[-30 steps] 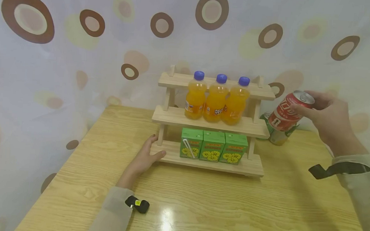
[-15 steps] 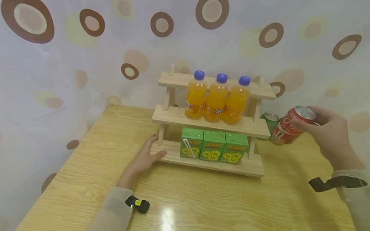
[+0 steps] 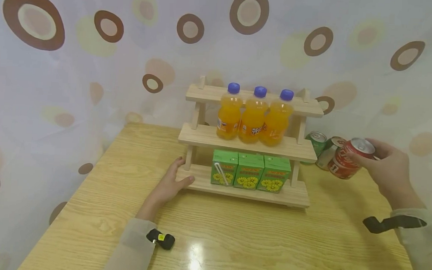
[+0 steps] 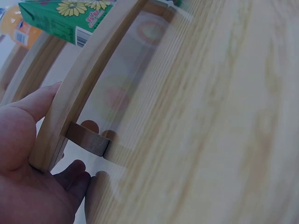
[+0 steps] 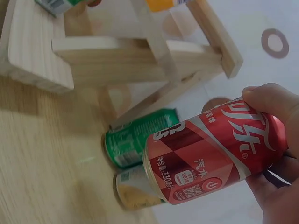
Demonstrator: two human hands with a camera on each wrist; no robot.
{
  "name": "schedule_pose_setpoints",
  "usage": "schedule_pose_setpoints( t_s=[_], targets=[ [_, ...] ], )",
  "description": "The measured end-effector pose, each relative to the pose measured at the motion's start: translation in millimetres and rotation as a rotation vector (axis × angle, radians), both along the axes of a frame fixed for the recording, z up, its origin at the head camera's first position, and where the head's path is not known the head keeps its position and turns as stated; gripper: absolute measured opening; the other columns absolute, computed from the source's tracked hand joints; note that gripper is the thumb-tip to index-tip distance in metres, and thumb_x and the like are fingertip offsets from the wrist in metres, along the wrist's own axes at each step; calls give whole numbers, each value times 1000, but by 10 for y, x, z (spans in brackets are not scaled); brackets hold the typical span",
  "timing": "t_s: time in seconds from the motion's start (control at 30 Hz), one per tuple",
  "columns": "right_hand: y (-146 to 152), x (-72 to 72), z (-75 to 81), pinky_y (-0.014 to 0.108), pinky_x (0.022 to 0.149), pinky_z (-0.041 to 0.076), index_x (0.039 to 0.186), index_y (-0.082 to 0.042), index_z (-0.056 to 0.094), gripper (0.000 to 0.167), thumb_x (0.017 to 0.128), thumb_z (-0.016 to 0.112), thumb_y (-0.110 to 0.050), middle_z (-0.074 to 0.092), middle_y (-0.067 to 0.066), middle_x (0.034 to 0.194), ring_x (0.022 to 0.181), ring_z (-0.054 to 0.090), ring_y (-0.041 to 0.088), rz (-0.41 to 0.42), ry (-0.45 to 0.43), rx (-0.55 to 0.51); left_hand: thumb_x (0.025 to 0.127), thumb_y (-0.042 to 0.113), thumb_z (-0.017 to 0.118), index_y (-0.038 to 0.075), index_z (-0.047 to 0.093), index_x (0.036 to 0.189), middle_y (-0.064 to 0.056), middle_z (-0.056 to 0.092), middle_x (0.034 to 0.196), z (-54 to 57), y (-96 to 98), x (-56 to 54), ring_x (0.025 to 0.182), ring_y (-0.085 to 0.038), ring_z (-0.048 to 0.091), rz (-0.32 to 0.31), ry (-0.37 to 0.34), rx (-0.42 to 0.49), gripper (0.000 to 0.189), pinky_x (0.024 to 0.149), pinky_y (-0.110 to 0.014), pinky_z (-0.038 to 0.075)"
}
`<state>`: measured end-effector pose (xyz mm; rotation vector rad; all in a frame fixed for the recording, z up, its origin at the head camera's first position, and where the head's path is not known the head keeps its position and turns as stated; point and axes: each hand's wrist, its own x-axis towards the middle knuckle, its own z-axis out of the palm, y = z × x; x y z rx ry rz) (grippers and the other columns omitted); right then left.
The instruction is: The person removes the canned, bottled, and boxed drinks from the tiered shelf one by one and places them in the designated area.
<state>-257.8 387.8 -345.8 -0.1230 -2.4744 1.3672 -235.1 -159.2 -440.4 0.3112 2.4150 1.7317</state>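
My right hand (image 3: 390, 168) grips a red soda can (image 3: 348, 161) by its upper part, thumb on the near side. The can tilts above the table, to the right of two standing cans. One is a green can (image 3: 315, 143) and the other a silver-gold can (image 5: 135, 189), which the red one partly covers in the right wrist view. At the left end of a three-tier wooden shelf (image 3: 201, 138), my left hand (image 3: 168, 183) holds the lowest board (image 4: 84, 88), thumb on top and fingers below.
Three orange soda bottles (image 3: 253, 123) with blue caps stand on the middle tier. Three green drink cartons (image 3: 248, 172) line the bottom tier. A wood-grain table (image 3: 254, 240) carries everything, with a patterned curtain (image 3: 112, 75) behind it.
My right hand has lowered the red can and brought it slightly right, uncovering more of the two cans behind. My left hand has stayed on the shelf.
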Motion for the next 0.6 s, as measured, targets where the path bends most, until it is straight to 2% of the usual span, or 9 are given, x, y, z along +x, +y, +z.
schedule_pose_setpoints(
  t_s=[0.13,0.4,0.47,0.6],
  targets=[
    [92,-12,-73,6,69,46,140,-4,54,66,84,81,-29,57,-24,106,100,52,-3,-23,-4,19,99,19,61,4,18,155,-17,-1,164,-21,-4,-18,148,-38,-4,5,-1,-6,72,116,-60,4],
    [278,-94,-217,7,65,47,140,-3,53,69,83,81,-29,55,-31,95,87,53,-12,-70,-36,-17,98,29,63,11,18,157,-10,1,165,-316,-39,-159,149,-33,-2,28,33,-9,75,116,-59,3],
    [319,-125,-242,7,65,47,144,-1,48,75,83,81,-30,56,-27,100,86,53,-13,-81,-45,-17,98,31,63,12,19,156,-8,2,165,-337,-41,-165,149,-32,-2,32,43,-16,75,116,-59,4],
    [391,-187,-281,7,65,47,150,0,38,86,84,79,-37,57,-7,128,89,50,-11,-112,-97,15,97,34,64,13,20,156,-6,3,165,-351,-41,-165,149,-32,-1,43,46,-32,76,116,-59,5]
  ],
)
